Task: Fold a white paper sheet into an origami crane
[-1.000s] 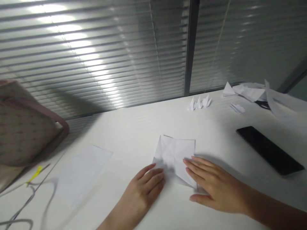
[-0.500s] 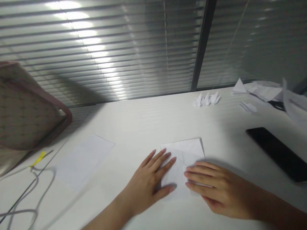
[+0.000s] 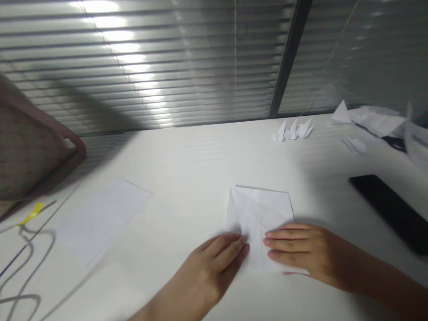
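Note:
A creased white sheet of paper [image 3: 259, 209] lies on the table in front of me, its left part slightly raised. My left hand [image 3: 217, 263] is closed at the lower left edge of this paper, fingers curled together on it, thumb hidden. From the right, my right hand [image 3: 301, 245] lays its fingers side by side over the paper's right part. Its thumb shows just below the bottom edge, apparently under the paper, so the sheet sits between thumb and fingers.
Several small folded paper figures [image 3: 293, 130] stand at the back. Loose papers [image 3: 377, 120] and a black phone [image 3: 389, 211] lie to the right. Leftward are another white sheet [image 3: 103, 218], grey cables [image 3: 36, 240] with a yellow tag [image 3: 31, 214], and a bag [image 3: 33, 151]. Blinds [image 3: 187, 67] rise behind.
My left hand has gone from spread flat on the paper to closed at its lower left edge. The paper's left part has lifted, uncovering more creases. My right hand stays on the right part.

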The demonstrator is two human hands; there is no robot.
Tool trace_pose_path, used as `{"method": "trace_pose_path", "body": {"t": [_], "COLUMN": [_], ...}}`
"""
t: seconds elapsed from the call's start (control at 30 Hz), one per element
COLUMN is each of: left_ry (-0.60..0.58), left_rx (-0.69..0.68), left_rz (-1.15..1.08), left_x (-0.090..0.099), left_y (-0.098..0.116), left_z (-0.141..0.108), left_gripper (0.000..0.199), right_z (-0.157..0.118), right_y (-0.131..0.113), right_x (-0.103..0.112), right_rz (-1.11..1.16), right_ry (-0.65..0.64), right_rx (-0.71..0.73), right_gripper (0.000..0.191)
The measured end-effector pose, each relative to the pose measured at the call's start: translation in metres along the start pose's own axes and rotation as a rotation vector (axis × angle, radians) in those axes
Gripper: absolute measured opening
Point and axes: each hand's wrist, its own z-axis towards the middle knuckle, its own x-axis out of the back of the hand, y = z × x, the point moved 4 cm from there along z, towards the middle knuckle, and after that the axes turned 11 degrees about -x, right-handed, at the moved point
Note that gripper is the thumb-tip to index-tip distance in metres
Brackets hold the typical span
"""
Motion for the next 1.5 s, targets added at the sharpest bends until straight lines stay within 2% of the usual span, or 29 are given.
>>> {"method": "trace_pose_path", "body": {"t": [0.07, 0.17, 0.33, 0.43, 0.53, 0.63, 0.73, 0.9, 1.13, 1.3, 1.5], "left_ry": [-0.005, 0.05, 0.134, 0.206, 0.276, 0.352, 0.404, 0.443, 0.386, 0.341, 0.292], "left_rx": [0.035, 0.091, 0.122, 0.12, 0.167, 0.277, 0.354, 0.347, 0.465, 0.533, 0.547], "left_rz": [-0.057, -0.146, -0.113, -0.112, -0.148, -0.212, -0.305, -0.441, -0.487, -0.458, -0.396], "left_x": [0.002, 0.002, -0.004, -0.005, -0.006, -0.008, -0.01, -0.014, -0.017, -0.022, -0.023], "left_y": [0.003, 0.0, -0.012, -0.016, -0.017, -0.019, -0.021, -0.022, -0.019, -0.015, -0.014], "left_z": [0.0, -0.001, -0.003, -0.004, -0.005, -0.007, -0.011, -0.012, -0.009, -0.008, -0.008], "left_gripper": [0.039, 0.045, 0.037, 0.032, 0.029, 0.023, 0.016, 0.009, 0.002, 0.008, 0.014], "right_z": [0.0, -0.002, -0.007, -0.008, -0.005, -0.001, 0.004, -0.002, -0.001, 0.007, 0.011], "right_y": [0.004, 0.009, 0.017, 0.021, 0.021, 0.022, 0.016, 0.019, 0.018, 0.014, 0.007], "right_x": [-0.001, -0.002, -0.001, 0.0, -0.001, -0.007, -0.011, -0.011, -0.007, -0.002, 0.003], "right_rz": [0.018, 0.032, 0.071, 0.187, 0.381, 0.525, 0.519, 0.38, 0.239, 0.144, 0.092], "right_ry": [-0.036, -0.097, -0.237, -0.144, 0.018, 0.16, 0.216, 0.278, 0.303, 0.33, 0.252], "right_rx": [-0.034, -0.042, -0.056, -0.165, -0.319, -0.619, -0.652, -0.753, -0.708, -0.671, -0.676], "right_gripper": [0.027, 0.031, 0.043, 0.036, 0.025, 0.019, 0.008, 0.009, 0.012, 0.019, 0.022]}}
